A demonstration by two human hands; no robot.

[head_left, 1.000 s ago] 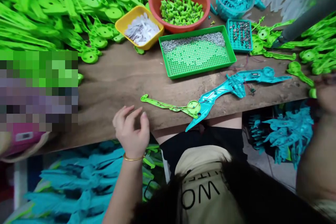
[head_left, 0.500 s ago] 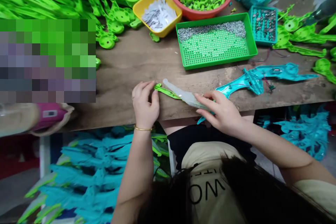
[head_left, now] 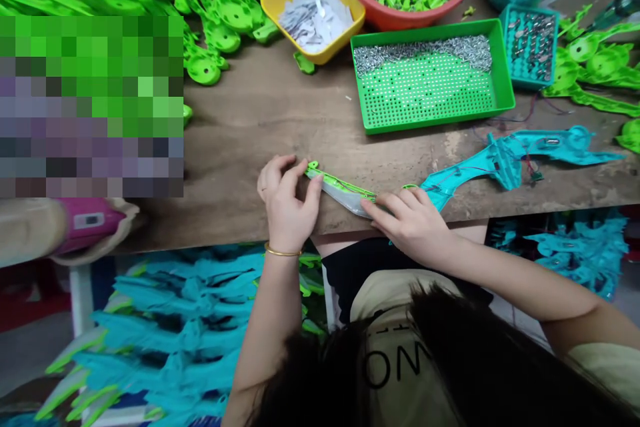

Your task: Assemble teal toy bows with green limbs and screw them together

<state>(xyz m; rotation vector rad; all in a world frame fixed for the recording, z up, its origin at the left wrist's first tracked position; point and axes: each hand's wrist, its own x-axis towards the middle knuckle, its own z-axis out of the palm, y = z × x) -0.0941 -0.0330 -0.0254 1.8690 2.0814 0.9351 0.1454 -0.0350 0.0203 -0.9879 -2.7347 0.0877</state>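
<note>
A translucent white, curved blade-shaped plastic piece (head_left: 350, 202) lies along a narrow green plastic strip (head_left: 337, 181) near the table's front edge. My left hand (head_left: 290, 207) has thumb and fingers closed at the left tip of both pieces. My right hand (head_left: 413, 219) grips their right end, and its fingers hide that part. Just beyond the right fingers, a turquoise toy-weapon half-shell (head_left: 460, 170) lies with its inside up, showing thin wires and a small circuit board (head_left: 537, 177).
A green basket of small screws (head_left: 433, 121), a yellow bowl of white pieces (head_left: 273, 3), a red bowl of green parts (head_left: 415, 19) and a turquoise tray of metal parts (head_left: 530, 83) stand behind. Green shells (head_left: 230, 13) pile up back left; turquoise assemblies (head_left: 190, 327) lie below the table.
The translucent piece has shifted toward me and leftward, from across the green strip to along its near side. My left hand has closed on the left tip. The view has shifted slightly.
</note>
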